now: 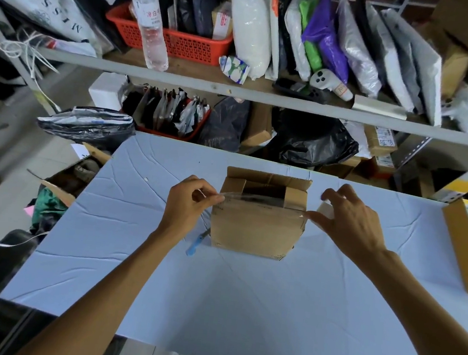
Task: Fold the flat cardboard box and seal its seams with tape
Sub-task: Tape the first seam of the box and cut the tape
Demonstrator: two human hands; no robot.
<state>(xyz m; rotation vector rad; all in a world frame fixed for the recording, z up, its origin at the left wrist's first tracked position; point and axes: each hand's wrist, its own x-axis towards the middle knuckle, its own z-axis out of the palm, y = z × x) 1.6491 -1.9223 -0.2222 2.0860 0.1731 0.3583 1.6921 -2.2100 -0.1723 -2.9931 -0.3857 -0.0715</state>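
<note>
The left hand (189, 201) pinches one end of a clear tape strip (259, 201); the right hand (350, 219) grips the roll (325, 210). Between them stands the cardboard box (253, 229), its top partly open.

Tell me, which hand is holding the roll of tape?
The right hand holds the tape roll, beside the cardboard box. The left hand only pinches the loose end of the clear tape stretched across the box top.
</note>
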